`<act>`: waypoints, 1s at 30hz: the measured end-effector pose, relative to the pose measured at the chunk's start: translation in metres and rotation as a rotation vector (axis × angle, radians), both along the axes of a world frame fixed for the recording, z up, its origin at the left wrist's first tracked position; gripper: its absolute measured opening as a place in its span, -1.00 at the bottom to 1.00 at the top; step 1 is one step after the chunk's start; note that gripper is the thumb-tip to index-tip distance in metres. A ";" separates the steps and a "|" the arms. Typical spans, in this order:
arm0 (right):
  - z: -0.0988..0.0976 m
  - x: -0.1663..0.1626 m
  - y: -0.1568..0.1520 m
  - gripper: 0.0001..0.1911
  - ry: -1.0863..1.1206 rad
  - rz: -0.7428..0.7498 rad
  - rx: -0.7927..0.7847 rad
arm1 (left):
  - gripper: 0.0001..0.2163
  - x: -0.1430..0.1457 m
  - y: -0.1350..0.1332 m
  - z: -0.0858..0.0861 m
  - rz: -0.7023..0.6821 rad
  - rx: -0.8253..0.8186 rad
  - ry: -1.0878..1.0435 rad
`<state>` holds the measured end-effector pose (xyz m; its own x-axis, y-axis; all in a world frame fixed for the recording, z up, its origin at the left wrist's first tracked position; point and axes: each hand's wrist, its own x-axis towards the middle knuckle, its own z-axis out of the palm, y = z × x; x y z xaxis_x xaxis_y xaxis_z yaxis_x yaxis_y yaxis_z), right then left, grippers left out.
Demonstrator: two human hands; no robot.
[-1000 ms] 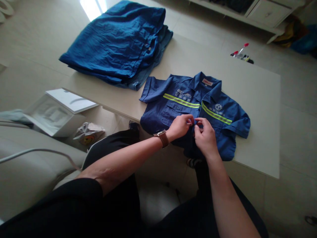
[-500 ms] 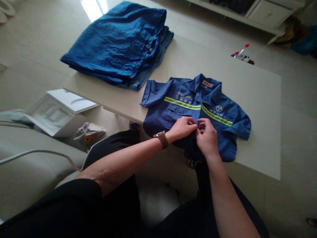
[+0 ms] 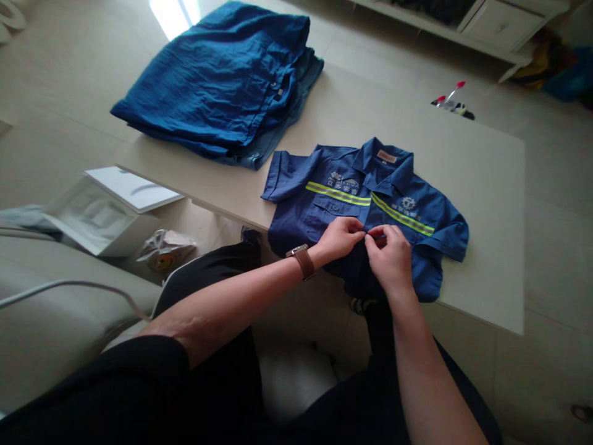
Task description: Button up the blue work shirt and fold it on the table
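Both hands pinch shirt (image 3: pixel 324 204); its chest lettering unreadable.

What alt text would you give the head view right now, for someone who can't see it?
Both hands, left hand and right hand, pinch the front placket of a blue work shirt with yellow stripes, laid flat on a pale table. A pile of blue clothes sits at the table's far left.

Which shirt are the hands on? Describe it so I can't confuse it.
On the table, at the near edge, lies the shirt spread flat, collar away, under both hands. Unlike the plain folded pile at the far left, it has yellow reflective stripes across the chest.
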<state>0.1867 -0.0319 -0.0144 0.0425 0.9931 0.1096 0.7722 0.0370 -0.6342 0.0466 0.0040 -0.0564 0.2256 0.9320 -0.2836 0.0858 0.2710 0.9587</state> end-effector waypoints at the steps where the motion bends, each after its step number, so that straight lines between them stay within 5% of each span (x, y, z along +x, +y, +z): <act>1: 0.000 0.001 0.000 -0.93 -0.014 0.002 0.002 | -0.93 0.000 0.000 -0.001 0.000 0.004 -0.001; 15: -0.002 0.007 0.000 -0.89 0.002 0.017 0.008 | -0.96 -0.008 -0.003 0.019 -0.089 0.087 0.104; 21: 0.001 0.003 0.001 -0.88 0.027 -0.003 0.008 | -0.73 -0.010 -0.005 0.019 -0.166 0.115 0.167; 30: -0.001 0.005 0.001 -0.87 0.047 -0.019 -0.026 | -0.74 -0.012 -0.003 0.024 -0.211 0.184 0.220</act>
<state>0.1912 -0.0306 -0.0155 0.0654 0.9945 0.0814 0.7419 0.0061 -0.6705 0.0344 0.0007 -0.0326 0.3711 0.9113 -0.1784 0.3315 0.0494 0.9422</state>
